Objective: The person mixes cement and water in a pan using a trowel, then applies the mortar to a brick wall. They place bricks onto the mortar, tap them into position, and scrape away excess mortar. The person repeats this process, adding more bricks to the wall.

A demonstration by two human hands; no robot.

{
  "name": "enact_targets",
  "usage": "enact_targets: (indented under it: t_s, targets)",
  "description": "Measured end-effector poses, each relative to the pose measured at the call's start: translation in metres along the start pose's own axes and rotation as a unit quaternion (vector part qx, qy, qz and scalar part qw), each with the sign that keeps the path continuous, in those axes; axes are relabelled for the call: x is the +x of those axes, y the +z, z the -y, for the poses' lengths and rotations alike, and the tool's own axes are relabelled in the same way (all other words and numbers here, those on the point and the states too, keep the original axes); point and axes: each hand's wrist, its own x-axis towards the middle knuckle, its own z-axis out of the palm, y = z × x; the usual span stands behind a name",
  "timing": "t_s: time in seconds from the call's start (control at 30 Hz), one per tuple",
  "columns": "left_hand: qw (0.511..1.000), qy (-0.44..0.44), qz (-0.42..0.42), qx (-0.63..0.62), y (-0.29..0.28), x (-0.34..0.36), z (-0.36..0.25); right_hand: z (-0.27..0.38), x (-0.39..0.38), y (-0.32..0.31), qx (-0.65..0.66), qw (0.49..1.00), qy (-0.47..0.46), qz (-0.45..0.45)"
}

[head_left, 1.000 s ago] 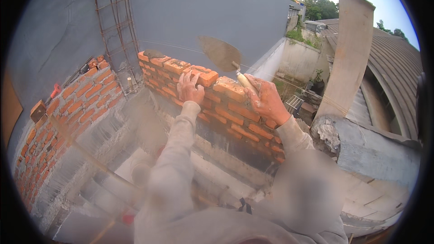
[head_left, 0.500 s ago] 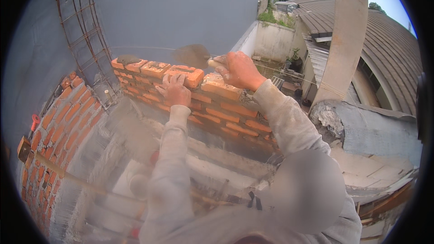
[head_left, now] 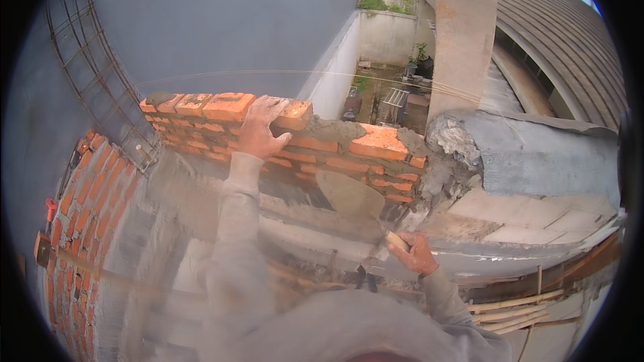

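Grey wall is standing behind.
Spread left fingers are capping a left-right brick; right fingers are wrapping a trowel pointing far-left.

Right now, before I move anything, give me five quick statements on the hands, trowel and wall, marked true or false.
1. The left hand touches a brick atop the wall. True.
2. The right hand's grip is on the trowel's blade. False: it is on the handle.
3. The trowel is raised above the wall. False: it appears lower than the wall's top.
4. A rebar cage shows at the left. True.
5. Both hands hold the trowel. False: only the right.
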Motion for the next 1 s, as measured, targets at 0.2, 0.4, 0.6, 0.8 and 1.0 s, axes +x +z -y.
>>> enact_targets:
  t_s: [0.2, 0.4, 0.6, 0.8, 1.0]
  targets:
    - [0.967, -0.122, 0.212, -0.066, -0.065, 0.091, -0.007, -0.089, -0.123, -0.007, -0.094, 0.994, 0.055, -0.018]
    - [0.982, -0.029, 0.186, -0.025, -0.058, 0.100, -0.048, -0.120, -0.152, -0.018, -0.080, 0.992, 0.092, -0.029]
    - [0.989, -0.003, 0.114, -0.094, -0.022, 0.044, -0.108, -0.130, -0.148, -0.027, -0.037, 0.994, 0.105, -0.001]
    - [0.892, -0.235, 0.079, -0.377, 0.067, -0.119, -0.173, -0.140, -0.163, -0.039, -0.047, 0.997, 0.057, -0.013]
    - [0.864, -0.339, 0.129, -0.350, 0.166, -0.264, -0.227, -0.153, -0.179, -0.057, -0.055, 0.996, 0.047, -0.041]
